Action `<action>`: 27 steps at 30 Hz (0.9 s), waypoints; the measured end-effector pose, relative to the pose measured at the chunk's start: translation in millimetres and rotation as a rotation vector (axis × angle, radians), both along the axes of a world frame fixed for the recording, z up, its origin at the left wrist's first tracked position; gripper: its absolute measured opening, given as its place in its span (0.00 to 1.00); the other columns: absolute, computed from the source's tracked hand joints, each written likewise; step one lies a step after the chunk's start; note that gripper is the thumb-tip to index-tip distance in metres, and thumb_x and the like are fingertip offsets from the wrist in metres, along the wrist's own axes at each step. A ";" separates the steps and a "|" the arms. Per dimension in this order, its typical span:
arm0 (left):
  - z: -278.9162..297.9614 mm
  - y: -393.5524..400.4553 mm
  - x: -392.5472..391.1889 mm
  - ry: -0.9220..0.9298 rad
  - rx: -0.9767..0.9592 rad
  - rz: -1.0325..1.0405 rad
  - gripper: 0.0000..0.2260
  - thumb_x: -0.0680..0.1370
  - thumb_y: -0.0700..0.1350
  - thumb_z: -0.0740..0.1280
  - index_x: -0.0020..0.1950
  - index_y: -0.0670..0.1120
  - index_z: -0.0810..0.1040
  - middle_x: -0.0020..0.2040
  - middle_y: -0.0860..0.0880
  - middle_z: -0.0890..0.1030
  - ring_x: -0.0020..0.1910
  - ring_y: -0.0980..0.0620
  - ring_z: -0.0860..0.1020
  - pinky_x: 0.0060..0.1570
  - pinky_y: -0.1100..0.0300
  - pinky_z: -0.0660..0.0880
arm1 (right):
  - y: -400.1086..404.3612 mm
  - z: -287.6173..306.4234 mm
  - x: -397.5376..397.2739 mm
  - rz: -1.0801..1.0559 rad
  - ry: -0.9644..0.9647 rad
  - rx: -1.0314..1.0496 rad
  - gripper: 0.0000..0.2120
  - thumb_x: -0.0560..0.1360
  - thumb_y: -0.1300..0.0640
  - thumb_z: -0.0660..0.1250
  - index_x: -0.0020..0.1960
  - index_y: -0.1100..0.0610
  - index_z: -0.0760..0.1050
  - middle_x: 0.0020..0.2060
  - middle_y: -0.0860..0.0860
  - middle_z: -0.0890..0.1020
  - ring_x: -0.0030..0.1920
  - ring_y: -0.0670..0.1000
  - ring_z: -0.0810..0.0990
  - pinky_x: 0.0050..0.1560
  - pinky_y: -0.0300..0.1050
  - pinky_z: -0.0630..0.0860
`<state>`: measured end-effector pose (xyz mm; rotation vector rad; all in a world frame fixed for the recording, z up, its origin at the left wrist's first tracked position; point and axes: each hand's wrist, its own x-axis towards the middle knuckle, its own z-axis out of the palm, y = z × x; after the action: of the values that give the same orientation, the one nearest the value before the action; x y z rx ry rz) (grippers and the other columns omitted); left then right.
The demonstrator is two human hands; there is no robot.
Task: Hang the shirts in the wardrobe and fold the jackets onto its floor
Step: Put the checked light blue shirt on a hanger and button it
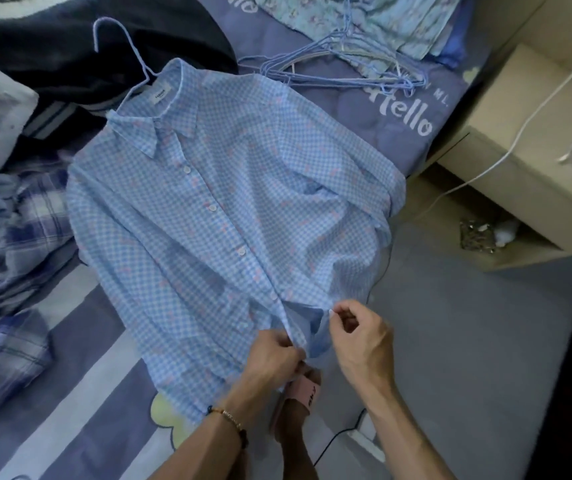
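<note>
A light blue checked shirt (215, 216) lies spread on the bed, buttoned most of the way down, with a blue wire hanger (121, 39) through its collar and the hook pointing to the upper left. My left hand (272, 358) pinches the button placket at the shirt's bottom hem. My right hand (357, 334) pinches the other front edge of the hem just to the right, close to the left hand. The lowest part of the front is still apart between my hands.
Several loose blue hangers (340, 67) lie on the purple bedcover (374, 109) behind the shirt. Plaid clothes (14, 237) are piled on the left, dark garments (70, 53) at the upper left. A beige nightstand (526, 150) with a white cable stands on the right.
</note>
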<state>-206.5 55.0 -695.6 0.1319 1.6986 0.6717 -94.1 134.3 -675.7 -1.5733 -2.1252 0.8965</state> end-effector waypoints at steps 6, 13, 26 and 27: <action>5.5 0.9 13.0 0.101 0.016 -0.187 0.16 0.75 0.38 0.65 0.26 0.44 0.76 0.23 0.50 0.78 0.26 0.53 0.79 0.31 0.57 0.80 | -10.8 -9.8 19.1 0.380 -0.280 0.242 0.08 0.68 0.65 0.69 0.36 0.55 0.73 0.32 0.48 0.75 0.33 0.51 0.74 0.30 0.46 0.71; 19.7 -3.2 14.3 0.029 0.138 0.035 0.08 0.74 0.33 0.69 0.35 0.37 0.79 0.31 0.42 0.82 0.28 0.53 0.80 0.34 0.59 0.79 | -18.9 -9.2 21.2 0.038 -0.048 -0.073 0.07 0.72 0.63 0.71 0.38 0.53 0.78 0.31 0.41 0.79 0.33 0.43 0.78 0.36 0.40 0.75; 13.7 -1.5 22.5 0.010 0.152 0.201 0.06 0.74 0.33 0.68 0.38 0.32 0.79 0.34 0.38 0.83 0.37 0.41 0.84 0.44 0.50 0.83 | -31.0 0.0 15.4 0.005 0.042 -0.082 0.06 0.71 0.65 0.72 0.40 0.55 0.80 0.33 0.44 0.82 0.36 0.43 0.80 0.38 0.33 0.76; 13.4 -1.8 22.6 0.005 0.161 0.208 0.05 0.74 0.34 0.69 0.40 0.33 0.81 0.37 0.37 0.84 0.41 0.37 0.84 0.47 0.44 0.82 | -33.9 0.2 14.1 0.041 0.044 -0.089 0.06 0.71 0.66 0.72 0.40 0.55 0.81 0.34 0.43 0.82 0.36 0.43 0.81 0.38 0.33 0.76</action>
<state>-183.9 53.2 -682.2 0.0704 1.6758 0.9637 -79.9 100.4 -675.5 -1.5428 -2.1206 1.0430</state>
